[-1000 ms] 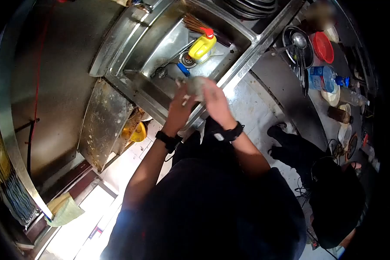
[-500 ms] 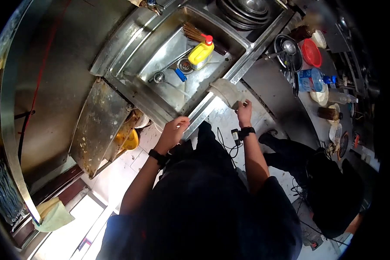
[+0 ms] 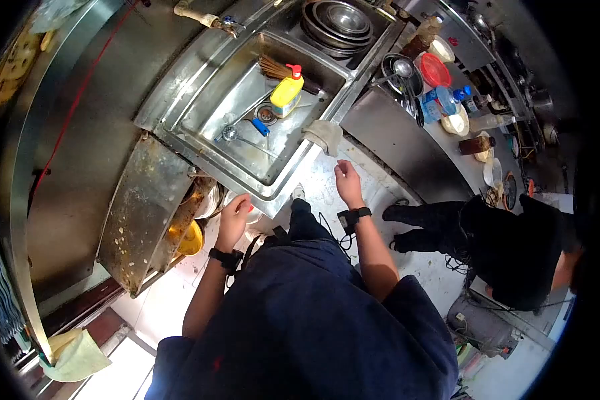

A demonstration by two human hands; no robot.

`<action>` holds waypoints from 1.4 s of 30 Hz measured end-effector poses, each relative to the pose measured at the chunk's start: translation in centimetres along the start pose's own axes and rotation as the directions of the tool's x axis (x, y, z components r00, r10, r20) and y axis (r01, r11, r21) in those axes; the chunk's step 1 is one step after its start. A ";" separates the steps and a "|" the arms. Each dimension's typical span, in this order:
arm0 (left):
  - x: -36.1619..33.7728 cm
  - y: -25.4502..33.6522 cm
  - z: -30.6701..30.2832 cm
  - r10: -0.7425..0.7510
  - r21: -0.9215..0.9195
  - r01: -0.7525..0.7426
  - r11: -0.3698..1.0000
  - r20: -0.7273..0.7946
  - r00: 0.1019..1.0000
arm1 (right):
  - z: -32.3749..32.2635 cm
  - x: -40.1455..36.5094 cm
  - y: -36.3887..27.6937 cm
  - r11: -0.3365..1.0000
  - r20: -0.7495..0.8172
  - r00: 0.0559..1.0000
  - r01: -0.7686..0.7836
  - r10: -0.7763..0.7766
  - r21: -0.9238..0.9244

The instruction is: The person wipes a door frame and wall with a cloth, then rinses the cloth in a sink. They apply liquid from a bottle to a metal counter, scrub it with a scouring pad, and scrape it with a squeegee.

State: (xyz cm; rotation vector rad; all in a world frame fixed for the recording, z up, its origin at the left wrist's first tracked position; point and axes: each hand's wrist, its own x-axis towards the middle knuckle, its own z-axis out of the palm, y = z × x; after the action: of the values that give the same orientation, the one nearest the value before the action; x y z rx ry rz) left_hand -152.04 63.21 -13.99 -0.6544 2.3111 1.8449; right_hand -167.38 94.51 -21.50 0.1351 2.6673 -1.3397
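Observation:
My left hand (image 3: 233, 220) hangs loosely, fingers half bent and holding nothing, just outside the near left corner of the steel sink (image 3: 268, 195). My right hand (image 3: 348, 183) is in the air over the floor, fingers loosely bent and empty. The nearest thing to it is a grey cloth (image 3: 324, 137) draped over the sink's front rim, a short gap away. Inside the sink stand a yellow bottle with a red pump (image 3: 287, 93) and a bundled brown brush (image 3: 273, 69). A long-handled strainer (image 3: 231, 133) and a blue-handled item (image 3: 260, 127) lie near the drain.
Stacked metal bowls (image 3: 340, 27) occupy the far basin, below a tap (image 3: 230, 27). On the right counter are a red bowl (image 3: 435, 70), a large water bottle (image 3: 439, 104) and several sauce bottles. Another person (image 3: 507, 247) stands at my right. A stained metal panel (image 3: 140, 213) stands at left.
Both hands have drawn back from the sink's front edge; the right has moved away from the cloth, which stays on the rim. The view has shifted, and the other person's position looks changed.

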 end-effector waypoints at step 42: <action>-4.2 8.7 -1.9 0.459 0.183 -0.441 0.879 -0.065 0.886 | -10.0 -7.8 -4.6 0.975 -0.284 0.933 0.200 -0.220 -0.099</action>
State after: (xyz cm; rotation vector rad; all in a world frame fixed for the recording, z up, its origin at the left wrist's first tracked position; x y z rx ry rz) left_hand -151.35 63.92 -4.20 -0.2002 2.8408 1.7854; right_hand -161.32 99.69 -10.65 0.0429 3.0494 -1.3812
